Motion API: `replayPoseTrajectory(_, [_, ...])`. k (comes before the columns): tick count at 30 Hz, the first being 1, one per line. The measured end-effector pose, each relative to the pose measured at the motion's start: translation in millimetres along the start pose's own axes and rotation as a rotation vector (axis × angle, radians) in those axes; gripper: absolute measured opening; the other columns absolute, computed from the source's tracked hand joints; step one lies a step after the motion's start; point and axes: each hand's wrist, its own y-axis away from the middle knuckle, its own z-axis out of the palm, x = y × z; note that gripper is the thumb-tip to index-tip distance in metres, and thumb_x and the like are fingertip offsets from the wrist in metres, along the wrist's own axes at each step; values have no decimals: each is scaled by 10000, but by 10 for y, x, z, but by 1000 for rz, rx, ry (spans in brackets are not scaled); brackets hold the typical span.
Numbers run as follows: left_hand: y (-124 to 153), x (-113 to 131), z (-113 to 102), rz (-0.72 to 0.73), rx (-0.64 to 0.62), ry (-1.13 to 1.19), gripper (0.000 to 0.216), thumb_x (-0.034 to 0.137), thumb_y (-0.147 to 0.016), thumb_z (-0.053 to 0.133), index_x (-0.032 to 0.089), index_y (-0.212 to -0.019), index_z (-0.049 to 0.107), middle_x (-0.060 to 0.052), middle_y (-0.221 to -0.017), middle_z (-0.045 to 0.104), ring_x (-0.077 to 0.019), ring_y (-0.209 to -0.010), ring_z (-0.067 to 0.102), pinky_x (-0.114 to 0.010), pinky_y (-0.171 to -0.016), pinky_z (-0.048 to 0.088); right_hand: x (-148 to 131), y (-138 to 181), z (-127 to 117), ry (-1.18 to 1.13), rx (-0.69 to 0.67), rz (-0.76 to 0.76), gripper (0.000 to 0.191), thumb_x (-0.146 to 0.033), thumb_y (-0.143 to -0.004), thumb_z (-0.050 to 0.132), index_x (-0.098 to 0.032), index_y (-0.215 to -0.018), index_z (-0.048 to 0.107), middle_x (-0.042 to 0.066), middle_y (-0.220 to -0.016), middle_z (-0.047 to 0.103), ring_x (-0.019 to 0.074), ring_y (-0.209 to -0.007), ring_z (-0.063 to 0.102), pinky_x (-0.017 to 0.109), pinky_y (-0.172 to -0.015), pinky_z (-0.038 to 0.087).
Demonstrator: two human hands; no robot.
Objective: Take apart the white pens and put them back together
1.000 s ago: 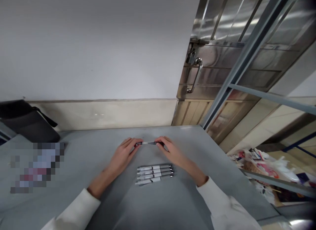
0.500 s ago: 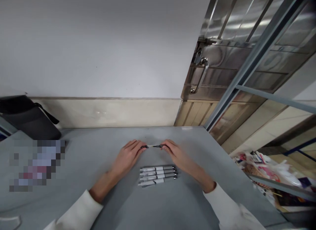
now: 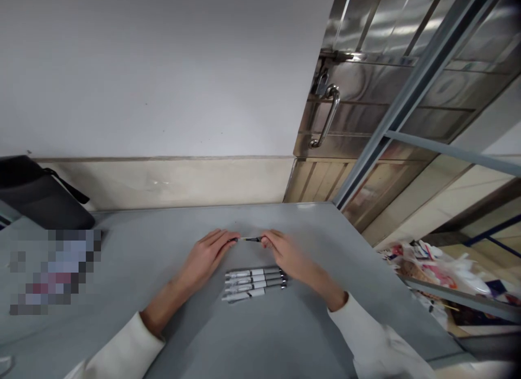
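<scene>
Above the far half of the table, my left hand [image 3: 207, 254] and my right hand [image 3: 287, 254] face each other, each with thumb and fingers pinched. Between them stretches a thin rod-like pen part [image 3: 250, 239], pale toward the left and dark toward the right. Both hands are closed on its opposite ends; the ends are partly hidden by the fingers, and whether it is one piece or two joined ones I cannot tell. Just nearer to me, several white and dark pens [image 3: 250, 286] lie side by side in a row, close to my right wrist.
The grey table [image 3: 260, 341] runs back to a white wall. At the far left stands a black case [image 3: 49, 197] with a strap, beside a blurred-out flat item [image 3: 61, 270]. A metal frame post [image 3: 391, 124] rises at the right, near a shelf of plastic bags [image 3: 443, 270].
The whole view has shifted slightly, so everything sits a bit farther left. Both hands keep hold of the pen part, and the right fingers look more curled. The row of pens lies as before.
</scene>
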Motion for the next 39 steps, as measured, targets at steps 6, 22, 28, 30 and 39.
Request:
replayPoseTrajectory(6, [72,-5,-29,-109,-31,84,331,361,-1098,417,264,-1265,687,-35,-970,741,-201,-904,694,-346,-881,551,-79,-3,-20,49,-33,-14,310,-18,-962,370,-248,-860,551,52,-882,658,237,-877,628,375,-805,517])
replayPoseTrajectory(22, [134,38,-48,-370,-36,319,426,465,-1059,436,182,-1029,754,-10,-700,664,-174,-655,601,-257,-662,474,-104,-109,97,298,58,-185,260,-41,-1024,437,-216,-919,597,57,-938,667,246,-957,629,403,-870,524])
replayPoseTrajectory(28, [103,20,-11,-321,-23,320,385,448,-1039,509,234,-1279,720,-18,-886,760,-189,-785,650,-271,-767,508,-27,-113,30,138,113,-166,178,-168,-1068,469,-208,-1033,639,70,-1008,707,244,-981,641,409,-895,510])
replayPoseTrajectory(30, [33,62,-10,-291,-7,309,367,442,-1034,527,260,-1294,713,-15,-941,769,-183,-806,658,-268,-764,505,-3,-115,26,7,138,-137,179,-187,-1069,477,-218,-1080,653,67,-1018,719,237,-998,656,393,-897,514])
replayPoseTrajectory(39, [-434,253,162,-130,145,183,265,404,-1023,576,268,-1134,774,-30,-984,722,-170,-817,643,-267,-698,465,183,-84,-114,-237,224,-19,152,-273,-1022,572,-228,-1087,701,47,-982,772,225,-958,716,369,-909,517])
